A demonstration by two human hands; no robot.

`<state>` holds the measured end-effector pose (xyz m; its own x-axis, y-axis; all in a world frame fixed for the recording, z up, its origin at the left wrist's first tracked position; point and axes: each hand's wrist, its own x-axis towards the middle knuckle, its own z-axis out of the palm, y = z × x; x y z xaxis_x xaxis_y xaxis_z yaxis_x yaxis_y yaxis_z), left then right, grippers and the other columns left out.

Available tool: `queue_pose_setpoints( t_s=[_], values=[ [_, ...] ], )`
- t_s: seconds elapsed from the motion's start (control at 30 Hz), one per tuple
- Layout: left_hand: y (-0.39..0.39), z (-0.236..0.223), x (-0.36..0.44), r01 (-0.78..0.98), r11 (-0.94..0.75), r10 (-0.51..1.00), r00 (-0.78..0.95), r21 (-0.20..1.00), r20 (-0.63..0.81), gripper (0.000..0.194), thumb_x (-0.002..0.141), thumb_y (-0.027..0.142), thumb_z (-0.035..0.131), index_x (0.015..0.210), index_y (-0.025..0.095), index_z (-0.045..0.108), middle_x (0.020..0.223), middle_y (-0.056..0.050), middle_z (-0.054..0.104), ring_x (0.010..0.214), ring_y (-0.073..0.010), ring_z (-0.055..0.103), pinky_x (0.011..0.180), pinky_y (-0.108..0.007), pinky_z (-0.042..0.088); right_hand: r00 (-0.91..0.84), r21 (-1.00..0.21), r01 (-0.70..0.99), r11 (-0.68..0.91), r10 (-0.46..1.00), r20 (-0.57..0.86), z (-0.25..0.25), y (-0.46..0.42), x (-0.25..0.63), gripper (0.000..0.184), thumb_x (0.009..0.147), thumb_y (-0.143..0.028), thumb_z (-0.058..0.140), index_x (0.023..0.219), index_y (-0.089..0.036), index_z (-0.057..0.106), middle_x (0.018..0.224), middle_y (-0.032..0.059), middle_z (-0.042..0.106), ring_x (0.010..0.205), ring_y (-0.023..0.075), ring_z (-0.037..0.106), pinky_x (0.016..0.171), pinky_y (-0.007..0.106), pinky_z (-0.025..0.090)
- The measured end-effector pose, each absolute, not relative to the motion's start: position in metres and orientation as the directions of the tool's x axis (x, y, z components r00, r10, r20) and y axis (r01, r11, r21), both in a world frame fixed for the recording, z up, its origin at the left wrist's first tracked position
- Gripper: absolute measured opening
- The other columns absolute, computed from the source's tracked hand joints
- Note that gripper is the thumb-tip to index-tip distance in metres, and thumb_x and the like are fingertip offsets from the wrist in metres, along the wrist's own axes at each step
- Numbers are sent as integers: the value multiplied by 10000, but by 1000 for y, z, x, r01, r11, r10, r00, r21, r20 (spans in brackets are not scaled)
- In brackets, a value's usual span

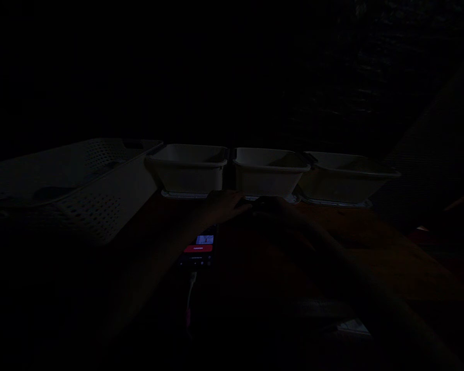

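Observation:
The scene is very dark. My left hand (pixel 225 205) rests on the wooden table (pixel 371 242) just in front of a row of white tubs, palm down, its fingers pointing right. My right hand (pixel 272 207) lies beside it, nearly touching, and is too dim for me to read its fingers. A phone (pixel 199 248) with a lit screen and a red band lies flat just below my left wrist, with a cable (pixel 189 296) running from it toward me.
Three white rectangular tubs stand side by side at the table's back: left (pixel 188 170), middle (pixel 268 172), right (pixel 342 178). A large perforated white basket (pixel 81 180) fills the left side. A pale paper-like object (pixel 351 325) lies at lower right.

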<state>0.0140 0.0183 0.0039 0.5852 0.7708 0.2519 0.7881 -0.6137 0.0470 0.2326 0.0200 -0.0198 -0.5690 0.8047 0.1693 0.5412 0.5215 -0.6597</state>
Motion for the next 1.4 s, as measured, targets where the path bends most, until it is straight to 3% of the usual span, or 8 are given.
queue_pose_setpoints(
  t_s=[0.13, 0.3, 0.37, 0.53, 0.77, 0.97, 1.23, 1.4],
  values=[
    [21, 2, 12, 787, -614, 773, 584, 61, 250, 412, 884, 524, 365, 1067, 201, 544, 1042, -74, 617, 907, -194, 592, 675, -264, 432, -583, -611, 545, 574, 783, 216, -18, 19, 233, 391, 800, -447, 548, 1040, -141, 591, 943, 74, 653, 808, 166, 609, 686, 263, 468],
    [24, 3, 11, 723, -690, 691, 642, 38, 332, 366, 878, 441, 450, 1157, 216, 527, 1133, -63, 556, 1029, -186, 532, 813, -277, 425, -547, -366, 623, 691, 720, 428, -15, 23, 235, 353, 779, -394, 583, 1029, -146, 610, 1045, 116, 612, 941, 209, 570, 810, 327, 444],
    [23, 5, 12, 666, -744, 638, 687, 50, 347, 330, 874, 401, 480, 1150, 232, 543, 1150, -46, 540, 1047, -174, 520, 840, -265, 416, -548, -325, 627, 708, 697, 463, -14, 23, 237, 332, 770, -367, 595, 1017, -146, 614, 1052, 123, 605, 968, 217, 557, 832, 338, 435],
    [19, 6, 15, 517, -845, 533, 803, 134, 266, 219, 867, 326, 510, 1031, 218, 607, 1075, -37, 565, 953, -148, 558, 807, -244, 424, -568, -396, 595, 699, 715, 408, -8, 15, 235, 216, 752, -282, 609, 921, -149, 631, 941, 90, 626, 841, 175, 586, 718, 275, 450],
    [20, 2, 13, 507, -830, 552, 803, 231, 223, 210, 823, 318, 566, 1002, 216, 606, 1039, -39, 596, 909, -152, 574, 766, -251, 433, -660, -398, 598, 696, 709, 249, -4, 10, 233, 186, 767, -277, 581, 886, -141, 627, 900, 91, 646, 759, 159, 596, 644, 254, 436],
    [22, 1, 16, 494, -836, 544, 801, 237, 250, 177, 847, 239, 522, 981, 207, 633, 978, -37, 636, 875, -141, 591, 776, -256, 430, -625, -445, 612, 653, 745, 233, -7, 15, 233, 235, 737, -264, 622, 940, -146, 623, 945, 91, 647, 808, 170, 606, 683, 270, 454],
    [27, -2, 17, 492, -837, 543, 800, 242, 254, 180, 844, 179, 509, 967, 194, 639, 963, -31, 647, 868, -133, 597, 778, -241, 434, -635, -412, 635, 653, 745, 203, -4, 10, 232, 272, 872, -355, 496, 1014, -137, 575, 998, 59, 595, 854, 133, 578, 759, 325, 495],
    [22, -1, 20, 513, -827, 559, 794, 228, 239, 186, 850, 174, 498, 974, 198, 635, 974, -27, 653, 877, -134, 599, 792, -245, 432, -665, -406, 637, 655, 734, 141, -4, 14, 227, 255, 856, -338, 528, 972, -118, 581, 941, 49, 599, 821, 128, 582, 738, 322, 502]
  ],
)
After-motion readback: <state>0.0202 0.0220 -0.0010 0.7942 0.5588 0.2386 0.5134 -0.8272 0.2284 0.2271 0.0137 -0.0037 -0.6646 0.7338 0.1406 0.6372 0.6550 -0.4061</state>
